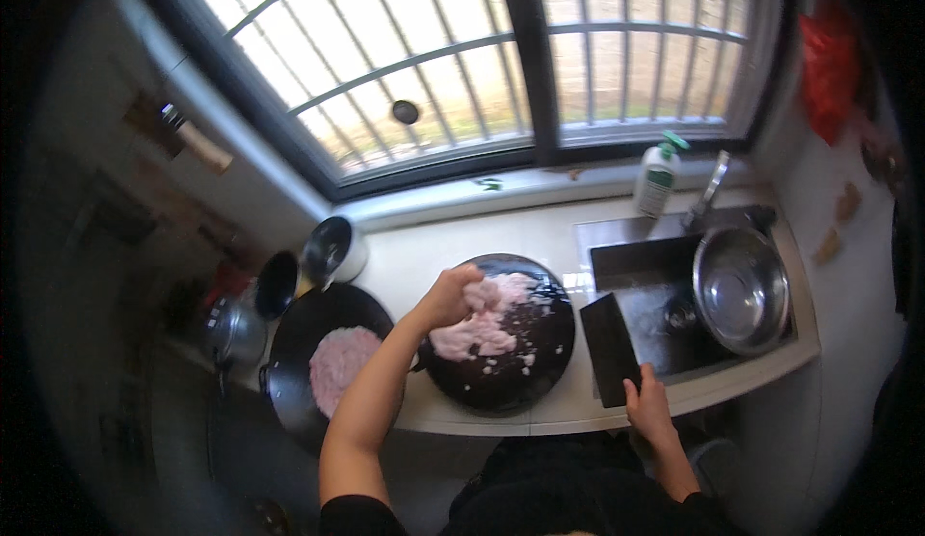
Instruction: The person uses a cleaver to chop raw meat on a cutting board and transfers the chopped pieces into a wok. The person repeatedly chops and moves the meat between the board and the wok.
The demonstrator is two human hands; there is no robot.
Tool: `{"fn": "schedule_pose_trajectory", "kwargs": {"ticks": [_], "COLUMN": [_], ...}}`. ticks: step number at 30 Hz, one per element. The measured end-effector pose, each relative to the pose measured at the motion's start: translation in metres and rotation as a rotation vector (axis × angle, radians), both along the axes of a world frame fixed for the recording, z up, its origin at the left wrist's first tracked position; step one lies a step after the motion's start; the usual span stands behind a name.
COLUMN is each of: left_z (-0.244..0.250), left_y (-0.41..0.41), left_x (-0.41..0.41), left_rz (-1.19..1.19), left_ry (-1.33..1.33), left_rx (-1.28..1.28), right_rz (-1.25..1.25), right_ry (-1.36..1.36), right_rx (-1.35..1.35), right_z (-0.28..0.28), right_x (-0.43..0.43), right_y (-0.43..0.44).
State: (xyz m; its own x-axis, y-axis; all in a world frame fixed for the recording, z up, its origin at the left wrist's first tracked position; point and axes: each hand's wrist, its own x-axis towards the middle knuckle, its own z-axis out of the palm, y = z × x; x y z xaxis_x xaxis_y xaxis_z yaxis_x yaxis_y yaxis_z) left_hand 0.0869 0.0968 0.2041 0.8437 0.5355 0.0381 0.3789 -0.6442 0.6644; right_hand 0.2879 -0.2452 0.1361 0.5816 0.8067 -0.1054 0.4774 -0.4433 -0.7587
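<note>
My left hand is closed on a clump of pale pink minced meat, just above a round black board. More of the same pink mince lies on the board, with small bits scattered to its right. My right hand grips a cleaver with a broad dark blade, held between the board and the sink. Left of the board, a black wok holds a flat mass of pink mince, partly hidden behind my left forearm.
A steel bowl rests over the right side of the sink, near the faucet. A pump bottle stands behind the sink. Pots stand beyond the wok at the left. A barred window rises behind the counter.
</note>
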Motion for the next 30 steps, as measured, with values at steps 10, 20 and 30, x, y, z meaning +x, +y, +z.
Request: {"fn": "schedule_pose_trajectory", "kwargs": {"ticks": [10,20,30], "left_z": [0.123,0.119,-0.044], "left_y": [0.021,-0.001,0.008], "left_x": [-0.143,-0.308,-0.426], "left_rz": [0.315,0.642,0.795], "left_ry": [-0.439,-0.406,0.119], "left_rx": [-0.238,0.04,-0.074], "right_rz": [0.109,0.095,0.162], "right_ry": [-0.021,-0.132,-0.067], "right_rx": [0.103,-0.059,-0.081], "right_z": [0.004,0.004,0.013], "right_x": [-0.008,-0.014,-0.022], "right_y": [0.013,0.026,0.041]}}
